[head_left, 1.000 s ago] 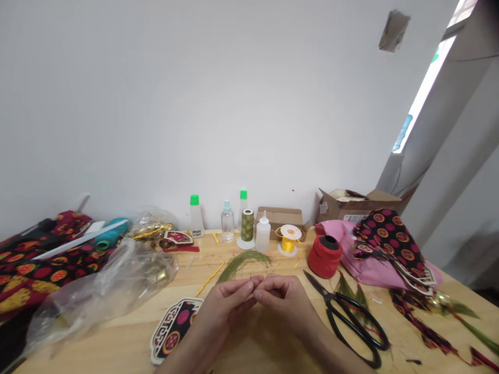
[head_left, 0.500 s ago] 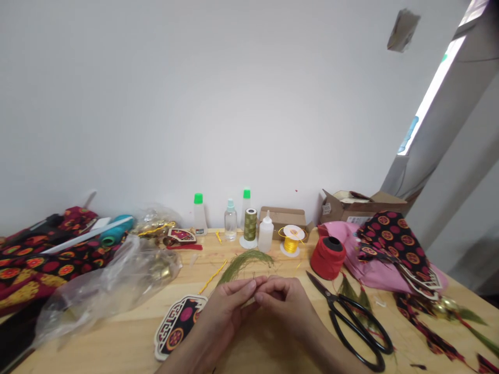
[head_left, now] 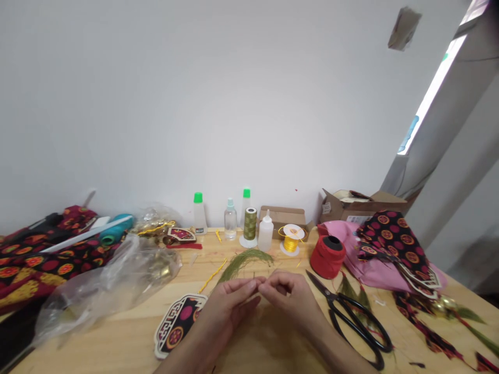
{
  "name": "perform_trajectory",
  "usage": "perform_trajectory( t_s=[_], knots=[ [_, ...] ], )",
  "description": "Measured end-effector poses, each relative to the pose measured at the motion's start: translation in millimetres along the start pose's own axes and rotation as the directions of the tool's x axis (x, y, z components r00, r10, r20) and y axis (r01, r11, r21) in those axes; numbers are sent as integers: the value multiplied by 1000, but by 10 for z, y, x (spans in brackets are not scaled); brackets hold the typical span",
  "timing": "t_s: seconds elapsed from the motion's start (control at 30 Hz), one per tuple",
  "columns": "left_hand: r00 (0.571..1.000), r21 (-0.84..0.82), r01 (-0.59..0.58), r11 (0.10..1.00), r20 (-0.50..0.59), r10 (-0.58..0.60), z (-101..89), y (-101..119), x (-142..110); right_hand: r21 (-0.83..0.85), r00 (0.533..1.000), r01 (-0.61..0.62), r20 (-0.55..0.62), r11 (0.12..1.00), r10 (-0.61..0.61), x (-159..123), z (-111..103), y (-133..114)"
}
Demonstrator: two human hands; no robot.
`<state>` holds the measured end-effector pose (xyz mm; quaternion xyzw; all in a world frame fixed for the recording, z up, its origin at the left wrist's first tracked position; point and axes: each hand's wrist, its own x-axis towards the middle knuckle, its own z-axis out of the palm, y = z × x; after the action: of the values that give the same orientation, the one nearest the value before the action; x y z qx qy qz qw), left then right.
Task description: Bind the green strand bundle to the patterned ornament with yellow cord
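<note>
My left hand (head_left: pixel 230 301) and my right hand (head_left: pixel 288 295) meet fingertip to fingertip low at the middle of the wooden table (head_left: pixel 125 348). Both pinch the near end of a bundle of olive-green threads (head_left: pixel 246 258), which fans away toward the back. The fingers of both hands are curled closed. A patterned, shaped fabric patch (head_left: pixel 175 324) lies just left of my left wrist. Black scissors (head_left: pixel 353 319) lie just right of my right hand, and a yellow cord (head_left: pixel 212 276) runs beside the threads.
Along the back stand small glue bottles (head_left: pixel 198 214), an olive thread cone (head_left: pixel 250 224), a yellow spool (head_left: pixel 291 240) and a red spool (head_left: pixel 327 256). A clear plastic bag (head_left: pixel 113 283) and patterned cloth (head_left: pixel 39 262) fill the left. Pink and patterned fabric (head_left: pixel 384 254) and a cardboard box (head_left: pixel 360 205) sit right.
My right hand has lifted slightly and its fingers have shifted at the pinch. The view has drifted a little. The rest stays put.
</note>
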<state>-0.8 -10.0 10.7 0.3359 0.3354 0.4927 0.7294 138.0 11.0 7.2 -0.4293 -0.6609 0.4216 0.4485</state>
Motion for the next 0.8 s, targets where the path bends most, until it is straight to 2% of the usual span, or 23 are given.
perform_trajectory(
  t_s=[0.1, 0.17, 0.27, 0.43, 0.53, 0.8],
  knots=[
    [1000, 32, -1, 999, -29, 2, -11, -12, 10, -103, 996, 61, -56, 993, -67, 1, -53, -43],
    [1000, 44, -12, 999, 11, 12, 6, -12, 6, -94, 996, 71, -39, 993, -75, 0, -52, -49],
    [997, 54, -8, 998, 72, 4, 39, -13, -6, -13, 998, 54, 12, 998, -54, -3, -16, -18],
    [996, 102, 22, 995, 78, -30, 6, -71, 1, 193, 994, -16, 113, 981, -6, -5, 2, 9],
    [995, 137, 26, 990, 94, -40, -49, -109, 23, 225, 989, -33, 146, 974, 0, -11, -23, -28],
    [992, 309, -41, 950, 123, 3, -88, -123, 34, 171, 998, 23, 49, 985, -32, -14, -67, -78]
  ],
)
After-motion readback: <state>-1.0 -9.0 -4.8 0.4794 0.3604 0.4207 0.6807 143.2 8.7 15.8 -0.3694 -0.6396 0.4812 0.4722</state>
